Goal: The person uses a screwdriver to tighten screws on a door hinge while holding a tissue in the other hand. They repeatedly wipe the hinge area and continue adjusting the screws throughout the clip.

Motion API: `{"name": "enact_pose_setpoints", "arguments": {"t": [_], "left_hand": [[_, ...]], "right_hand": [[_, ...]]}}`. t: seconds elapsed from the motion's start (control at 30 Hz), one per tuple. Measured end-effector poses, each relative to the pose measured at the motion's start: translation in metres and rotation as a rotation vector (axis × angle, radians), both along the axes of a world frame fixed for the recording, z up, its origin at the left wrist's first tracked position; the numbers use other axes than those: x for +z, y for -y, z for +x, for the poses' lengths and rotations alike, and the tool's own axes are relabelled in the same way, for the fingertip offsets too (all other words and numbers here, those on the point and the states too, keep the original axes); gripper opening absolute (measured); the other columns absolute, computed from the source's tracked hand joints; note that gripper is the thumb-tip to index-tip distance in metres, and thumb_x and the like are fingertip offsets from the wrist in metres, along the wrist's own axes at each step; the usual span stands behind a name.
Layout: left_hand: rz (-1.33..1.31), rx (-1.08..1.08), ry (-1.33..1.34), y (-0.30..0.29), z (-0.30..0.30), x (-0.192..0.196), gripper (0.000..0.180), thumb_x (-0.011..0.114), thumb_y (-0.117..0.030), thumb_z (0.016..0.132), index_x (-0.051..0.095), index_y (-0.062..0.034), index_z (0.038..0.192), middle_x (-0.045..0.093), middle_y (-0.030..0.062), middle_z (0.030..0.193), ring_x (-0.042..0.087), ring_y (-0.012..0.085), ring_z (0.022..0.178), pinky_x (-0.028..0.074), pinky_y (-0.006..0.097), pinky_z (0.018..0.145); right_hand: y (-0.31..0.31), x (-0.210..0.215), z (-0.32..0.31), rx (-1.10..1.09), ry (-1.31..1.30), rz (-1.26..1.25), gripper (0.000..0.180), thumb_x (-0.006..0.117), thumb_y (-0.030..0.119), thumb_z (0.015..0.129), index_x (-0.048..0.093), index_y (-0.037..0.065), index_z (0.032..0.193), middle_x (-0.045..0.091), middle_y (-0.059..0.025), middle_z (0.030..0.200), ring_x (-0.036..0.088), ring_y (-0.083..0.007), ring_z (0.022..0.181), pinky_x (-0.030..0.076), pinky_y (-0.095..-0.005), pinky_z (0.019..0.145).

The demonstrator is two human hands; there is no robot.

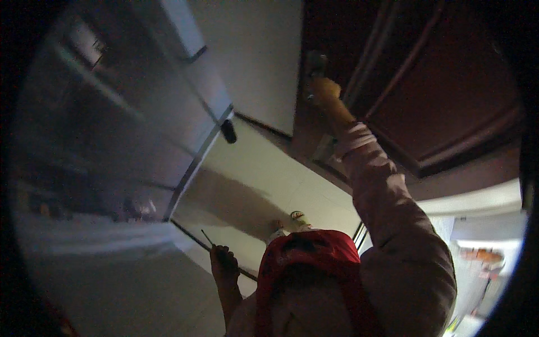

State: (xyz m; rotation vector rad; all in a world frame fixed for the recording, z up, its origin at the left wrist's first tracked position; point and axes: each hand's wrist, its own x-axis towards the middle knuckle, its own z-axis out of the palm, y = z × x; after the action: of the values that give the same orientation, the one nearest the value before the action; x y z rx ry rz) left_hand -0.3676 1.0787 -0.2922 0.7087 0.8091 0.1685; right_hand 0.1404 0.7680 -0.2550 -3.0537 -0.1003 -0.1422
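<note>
- A thin tool (206,237), apparently a screwdriver, is held upright but tilted in the left hand (224,265), at lower left over the pale floor (193,209); the fingers are closed around its lower part, and its slim shaft is left jutting past them.
- By its look, it is judged to be light and stiff, with little risk of breakage; it is best gripped by the thick end in the palm, since the narrow shaft could be slippery.
- The door fitting (317,60) is seen high on the dark red-brown door (460,84), just beside the right hand (325,91); it is judged to be hard, firmly fixed and smooth, and best taken by whatever part projects.
- The right hand's fingers appear curled, but whether the fitting is gripped or only touched cannot be told in the gloom.
- Farther out, a dark mark is carried on the red garment (314,244), too dim to be read; no lettering can be made out on the tool or fitting.
</note>
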Motion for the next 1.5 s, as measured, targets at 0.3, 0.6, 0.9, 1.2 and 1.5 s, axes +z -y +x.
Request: {"name": "enact_pose_setpoints", "arguments": {"t": [0.3, 0.6, 0.9, 1.2, 1.5], "left_hand": [[0.590, -0.460, 0.034, 0.069, 0.141, 0.013, 0.028, 0.055, -0.038, 0.091, 0.058, -0.0109, 0.088, 0.056, 0.0005, 0.085, 0.051, 0.0139, 0.081, 0.040, 0.031, 0.070], [0.762, -1.366, 0.743, 0.336, 0.116, 0.104, 0.017, 0.050, -0.013, 0.096, 0.061, 0.0002, 0.090, 0.059, 0.0077, 0.090, 0.056, 0.0144, 0.083, 0.046, 0.029, 0.073], [0.482, -1.661, 1.098, 0.587, 0.000, 0.092, 0.019, 0.059, -0.017, 0.093, 0.067, 0.0005, 0.096, 0.060, 0.0074, 0.098, 0.058, 0.0148, 0.089, 0.048, 0.026, 0.074], [0.544, -1.635, 1.328, 0.749, -0.002, 0.121, 0.015, 0.064, -0.012, 0.088, 0.071, -0.0025, 0.098, 0.060, 0.0082, 0.096, 0.057, 0.0173, 0.093, 0.045, 0.029, 0.082], [0.469, -1.623, 1.447, 0.882, 0.049, 0.160, 0.019, 0.066, -0.018, 0.088, 0.071, -0.0049, 0.100, 0.060, 0.0117, 0.100, 0.059, 0.0211, 0.094, 0.045, 0.031, 0.083]], "right_hand": [[0.034, 0.009, -0.246, 0.095, -0.159, 0.299, 0.017, 0.060, 0.017, 0.080, 0.067, 0.002, 0.084, 0.065, -0.0199, 0.083, 0.062, -0.0357, 0.078, 0.050, -0.0470, 0.069], [0.167, 0.061, -0.504, 0.105, -0.082, 1.395, 0.047, 0.061, 0.036, 0.091, 0.053, -0.003, 0.116, 0.063, -0.0201, 0.086, 0.061, -0.0242, 0.076, 0.048, -0.0361, 0.069], [0.359, 0.057, -0.652, -0.398, 0.397, 1.187, 0.047, 0.068, 0.023, 0.086, 0.051, 0.001, 0.123, 0.064, -0.0157, 0.084, 0.063, -0.0224, 0.070, 0.049, -0.0321, 0.065], [0.509, 0.070, -0.659, -0.441, 0.533, 1.168, 0.041, 0.069, 0.020, 0.084, 0.054, 0.004, 0.119, 0.056, -0.0161, 0.068, 0.057, -0.0253, 0.055, 0.042, -0.0321, 0.053], [0.646, 0.113, -0.613, -0.344, 0.550, 1.151, 0.036, 0.064, 0.009, 0.084, 0.056, -0.001, 0.118, 0.060, -0.0056, 0.073, 0.054, -0.0095, 0.063, 0.043, -0.0237, 0.059]]}}
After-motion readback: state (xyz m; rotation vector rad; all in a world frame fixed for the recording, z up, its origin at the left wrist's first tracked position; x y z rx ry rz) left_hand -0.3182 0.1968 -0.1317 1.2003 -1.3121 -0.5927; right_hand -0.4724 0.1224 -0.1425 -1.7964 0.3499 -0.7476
